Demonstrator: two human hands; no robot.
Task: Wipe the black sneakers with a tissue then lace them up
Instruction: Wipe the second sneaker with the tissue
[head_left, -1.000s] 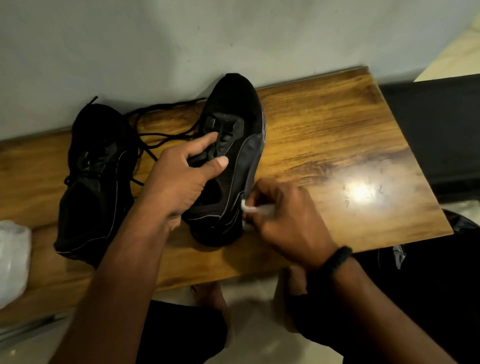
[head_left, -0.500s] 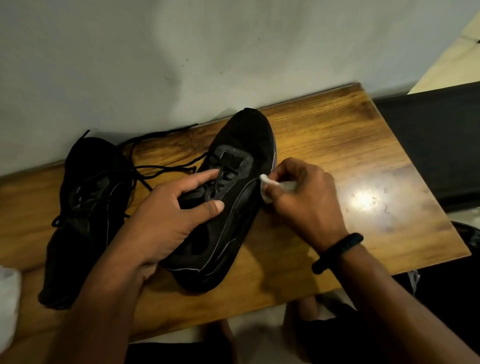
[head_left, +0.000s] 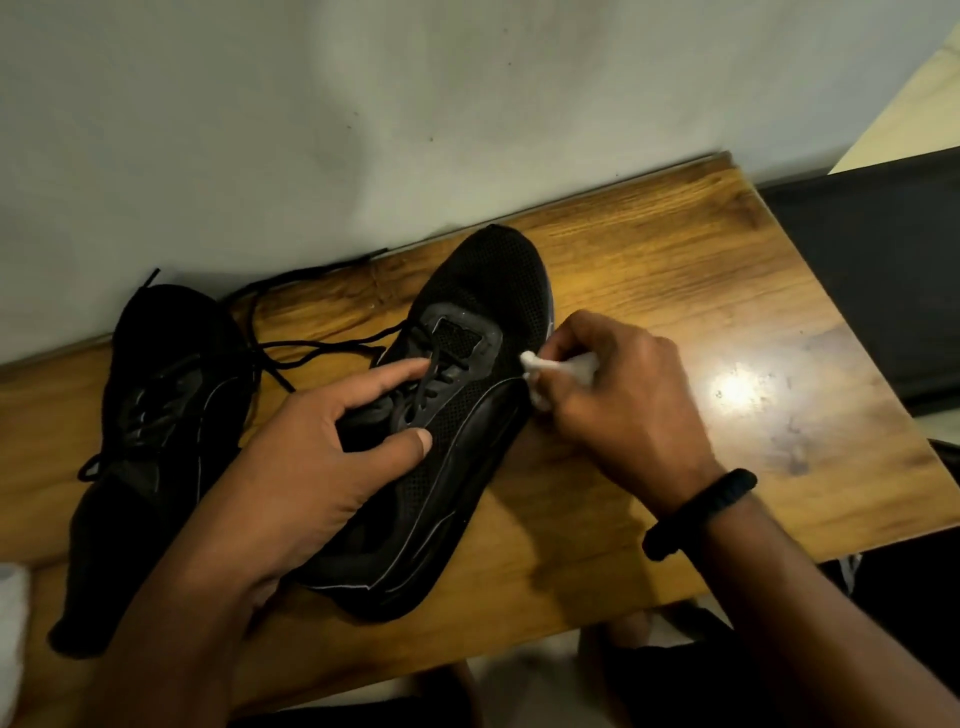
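Two black sneakers lie on a wooden table (head_left: 675, 291). The right sneaker (head_left: 467, 415) points away from me, its toe toward the wall. My left hand (head_left: 322, 457) grips it over the tongue and collar, index finger on the laces, thumb on the side. My right hand (head_left: 618, 400) pinches a crumpled white tissue (head_left: 550, 371) and presses it against the sneaker's right side near the forefoot. The left sneaker (head_left: 150, 431) rests untouched beside it, with loose black laces (head_left: 291, 332) trailing across the table between the two.
A pale wall runs along the table's far edge. A white bundle (head_left: 13, 623) sits at the left border. A dark surface (head_left: 883, 270) lies past the table's right edge. A black band circles my right wrist. Bare wood with a light glare spreads right of the shoe.
My right hand with the tissue has moved from the heel side up along the sneaker's right flank to the forefoot. The view has shifted, so the table sits lower. My left hand keeps its grip.
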